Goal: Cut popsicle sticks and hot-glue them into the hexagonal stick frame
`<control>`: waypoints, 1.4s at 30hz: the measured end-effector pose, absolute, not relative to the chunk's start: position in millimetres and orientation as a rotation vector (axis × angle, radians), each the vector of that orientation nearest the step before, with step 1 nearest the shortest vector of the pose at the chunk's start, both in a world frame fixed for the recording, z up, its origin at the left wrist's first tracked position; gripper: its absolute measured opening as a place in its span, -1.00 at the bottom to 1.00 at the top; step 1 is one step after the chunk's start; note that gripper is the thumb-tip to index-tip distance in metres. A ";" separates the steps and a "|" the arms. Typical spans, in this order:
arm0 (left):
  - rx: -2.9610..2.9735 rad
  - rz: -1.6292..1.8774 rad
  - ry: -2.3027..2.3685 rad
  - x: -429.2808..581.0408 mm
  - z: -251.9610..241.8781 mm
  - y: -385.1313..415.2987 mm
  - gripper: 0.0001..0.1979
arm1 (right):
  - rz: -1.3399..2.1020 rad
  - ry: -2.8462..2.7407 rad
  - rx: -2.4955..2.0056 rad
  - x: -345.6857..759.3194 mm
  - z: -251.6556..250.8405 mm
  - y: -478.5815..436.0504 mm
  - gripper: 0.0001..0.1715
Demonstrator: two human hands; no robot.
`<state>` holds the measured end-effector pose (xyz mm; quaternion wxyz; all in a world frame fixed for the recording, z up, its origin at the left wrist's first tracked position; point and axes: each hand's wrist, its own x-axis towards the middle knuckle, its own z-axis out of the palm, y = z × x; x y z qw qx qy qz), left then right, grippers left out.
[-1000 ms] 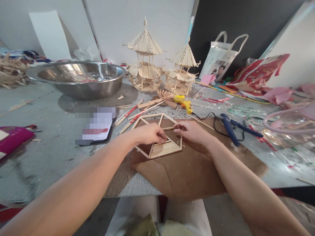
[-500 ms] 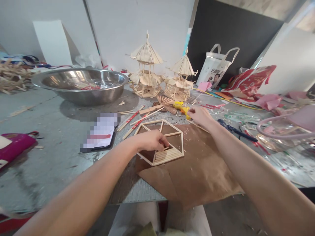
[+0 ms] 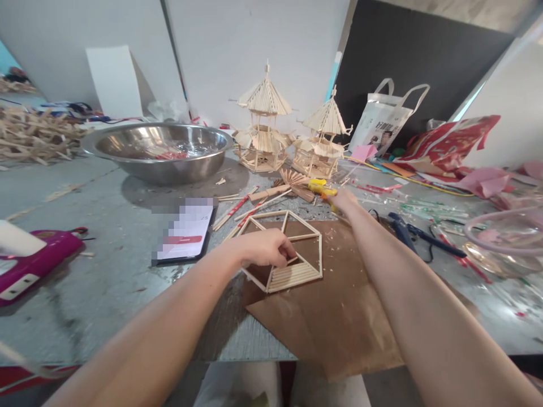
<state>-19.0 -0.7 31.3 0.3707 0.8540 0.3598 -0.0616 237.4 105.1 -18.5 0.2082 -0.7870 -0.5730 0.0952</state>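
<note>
A hexagonal frame of thin wooden sticks lies flat on brown paper at the table's middle. One wedge of it is filled with several parallel sticks. My left hand rests on the frame with its fingers pinched on a short stick inside it. My right hand reaches past the frame's far corner and closes on the yellow glue gun, whose black cord trails to the right.
Two stick pagoda models stand at the back. A steel bowl sits at the back left, a phone left of the frame, loose sticks between. Blue pliers, a glass bowl and bags crowd the right.
My right hand left the frame and moved up and away to the glue gun. My left hand stayed on the frame. The camera tilted and shifted slightly.
</note>
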 end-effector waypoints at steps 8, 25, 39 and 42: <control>2.127 -0.020 0.993 -22.4 28.5 4.7 -0.64 | 0.155 -1.440 -2.286 244.2 -2.1 97.5 -0.72; 1.748 0.173 1.027 -20.8 21.9 6.1 -0.70 | 0.410 -1.325 -1.894 230.5 0.2 67.6 -0.63; 1.158 0.656 0.862 -21.0 18.1 13.4 -0.84 | 0.777 -1.567 -1.188 201.8 19.4 -30.9 -0.79; 1.060 0.742 0.855 -20.9 20.7 13.6 -0.83 | 0.672 -1.777 -1.149 199.5 12.1 -37.6 -0.78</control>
